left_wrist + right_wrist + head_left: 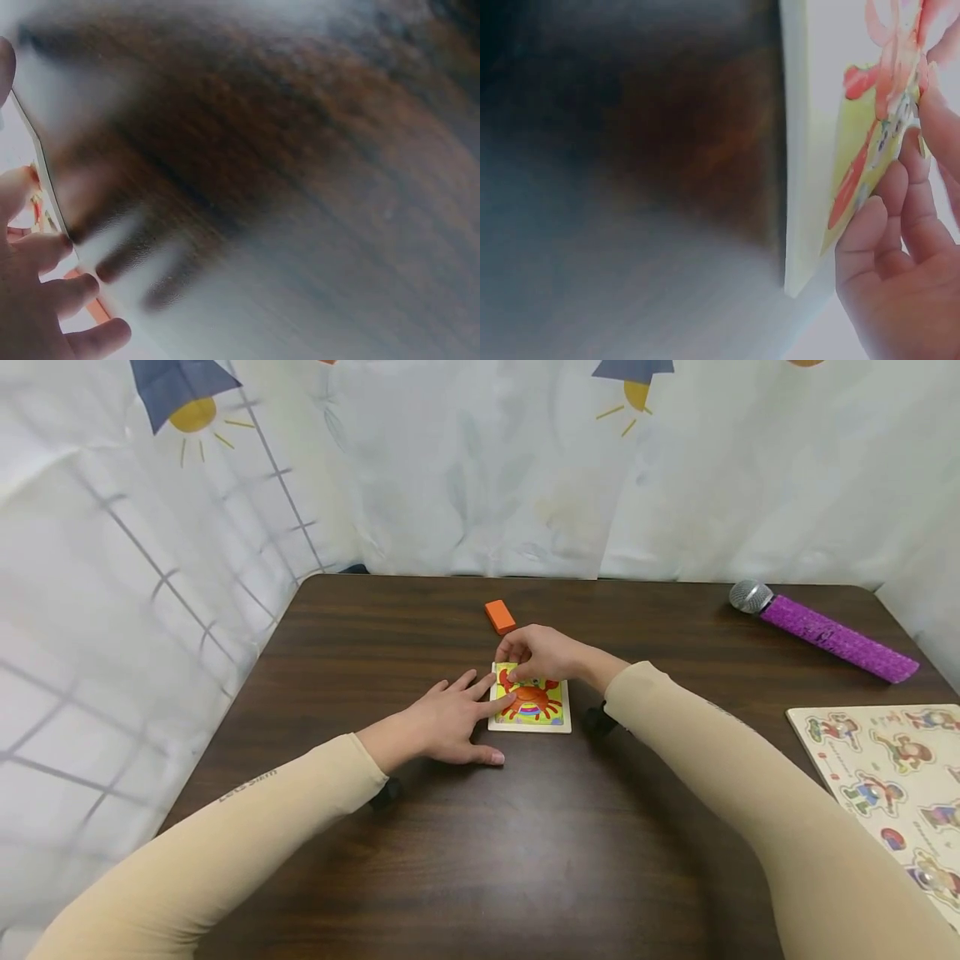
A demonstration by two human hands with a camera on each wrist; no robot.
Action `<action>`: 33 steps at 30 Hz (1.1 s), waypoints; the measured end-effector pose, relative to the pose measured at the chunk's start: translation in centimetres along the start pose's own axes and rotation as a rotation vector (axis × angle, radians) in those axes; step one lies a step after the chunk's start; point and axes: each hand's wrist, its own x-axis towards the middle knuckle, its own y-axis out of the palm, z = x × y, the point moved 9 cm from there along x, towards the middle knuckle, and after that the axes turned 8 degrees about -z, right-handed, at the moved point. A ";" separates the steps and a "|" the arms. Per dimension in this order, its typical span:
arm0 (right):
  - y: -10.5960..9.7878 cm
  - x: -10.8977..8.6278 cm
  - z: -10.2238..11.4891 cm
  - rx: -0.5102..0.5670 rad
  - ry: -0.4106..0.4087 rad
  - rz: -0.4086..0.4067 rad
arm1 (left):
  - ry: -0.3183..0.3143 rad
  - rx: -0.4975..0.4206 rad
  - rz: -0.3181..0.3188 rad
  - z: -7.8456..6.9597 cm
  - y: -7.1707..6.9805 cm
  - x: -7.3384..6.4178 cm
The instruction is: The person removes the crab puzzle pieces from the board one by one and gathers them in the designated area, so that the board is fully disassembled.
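Note:
A small square crab jigsaw puzzle (530,703), yellow with a red crab in a pale wooden frame, lies on the dark table. My left hand (450,725) is spread flat at its left side, with the index finger reaching over the picture and the thumb on the table by the near left corner. From the far side, my right hand (546,652) has its fingers bent at the puzzle's far edge and its thumb on the picture. In the right wrist view, the fingers (866,225) and thumb pinch the yellow crab picture at its edge.
An orange block (500,617) lies just beyond the puzzle. At the back right is a purple glittery microphone (832,635). A wooden board with cartoon figures (892,768) lies at the right edge. White patterned curtains (480,468) hang behind the dark table (360,635).

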 end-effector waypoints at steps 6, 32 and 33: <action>-0.3 -0.2 -0.9 -0.034 0.039 0.001 | 0.004 0.004 0.004 -0.1 0.3 0.1; -6.1 -3.1 -3.0 0.010 0.088 -0.182 | -0.010 -0.021 -0.014 0.2 0.6 0.1; -6.6 -3.4 -3.3 0.007 0.089 -0.196 | -0.012 -0.020 -0.017 0.3 0.6 0.0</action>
